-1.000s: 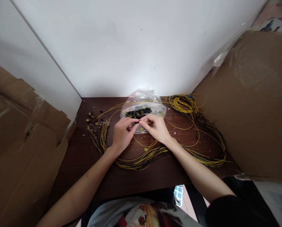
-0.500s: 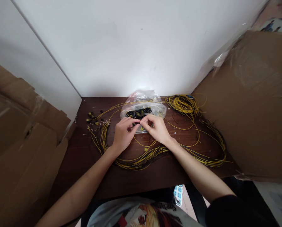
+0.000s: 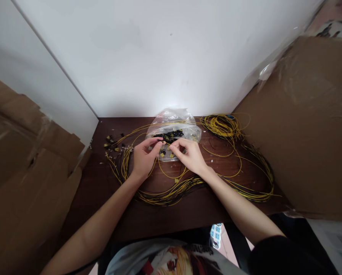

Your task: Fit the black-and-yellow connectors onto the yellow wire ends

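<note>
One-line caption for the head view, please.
Left hand and right hand meet fingertip to fingertip over a clear bag of small black-and-yellow parts, yellow wires looped across the dark table.

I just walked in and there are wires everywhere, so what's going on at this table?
A person is at a dark brown wooden table. Their left hand and right hand meet at the fingertips, pinching a small dark part just in front of a clear plastic bag of black and yellow pieces. Loops of thin yellow wire lie around the hands, and brown cardboard sheets stand on both sides.
</note>
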Available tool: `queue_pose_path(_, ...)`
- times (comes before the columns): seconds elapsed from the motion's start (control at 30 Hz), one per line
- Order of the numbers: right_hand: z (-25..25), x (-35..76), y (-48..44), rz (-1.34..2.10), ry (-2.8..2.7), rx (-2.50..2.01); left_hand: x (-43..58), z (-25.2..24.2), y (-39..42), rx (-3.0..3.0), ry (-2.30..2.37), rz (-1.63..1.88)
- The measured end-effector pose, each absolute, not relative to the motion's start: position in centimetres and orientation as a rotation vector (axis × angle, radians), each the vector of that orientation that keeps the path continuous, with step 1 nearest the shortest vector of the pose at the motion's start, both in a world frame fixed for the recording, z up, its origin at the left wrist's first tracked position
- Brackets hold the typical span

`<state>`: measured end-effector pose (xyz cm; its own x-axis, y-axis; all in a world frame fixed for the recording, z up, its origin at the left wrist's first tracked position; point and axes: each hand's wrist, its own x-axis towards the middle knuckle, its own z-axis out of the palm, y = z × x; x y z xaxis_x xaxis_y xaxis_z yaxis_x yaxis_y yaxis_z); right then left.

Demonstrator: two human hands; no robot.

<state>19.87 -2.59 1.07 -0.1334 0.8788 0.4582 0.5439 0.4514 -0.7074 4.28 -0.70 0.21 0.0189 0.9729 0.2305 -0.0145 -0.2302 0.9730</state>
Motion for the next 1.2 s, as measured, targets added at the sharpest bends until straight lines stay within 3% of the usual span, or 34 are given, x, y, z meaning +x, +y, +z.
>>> queue_pose_path(1.2, 0.3, 18.9, -3.3, 0.471, -2.034, -1.226, 4.4, 0.2, -1.1, 1.447, 0.975, 1.278)
